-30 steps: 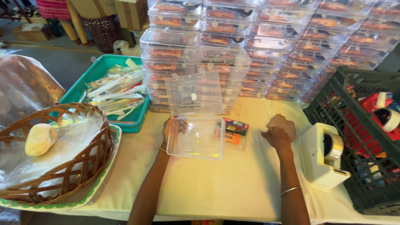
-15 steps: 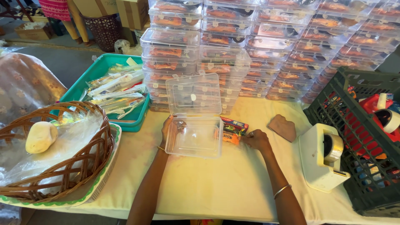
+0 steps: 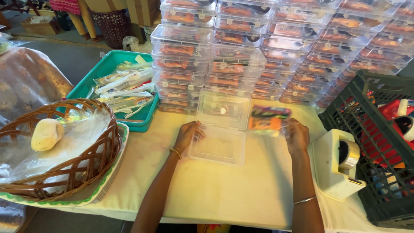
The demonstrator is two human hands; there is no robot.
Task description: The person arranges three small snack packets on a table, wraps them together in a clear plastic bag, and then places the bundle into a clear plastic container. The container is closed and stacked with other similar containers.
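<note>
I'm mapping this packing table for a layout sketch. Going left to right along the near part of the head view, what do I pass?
Wicker basket → left hand → open clear box → right hand holding a snack packet → white tape dispenser → dark crate.

The right hand (image 3: 297, 137) has lifted the packet (image 3: 268, 121) beside the open box (image 3: 217, 144).

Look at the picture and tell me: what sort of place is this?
Probably a food-packing table at a stall or event. Stacks of filled clear boxes line the back, the left hand steadies an open clear box, and a tape dispenser stands ready.
</note>
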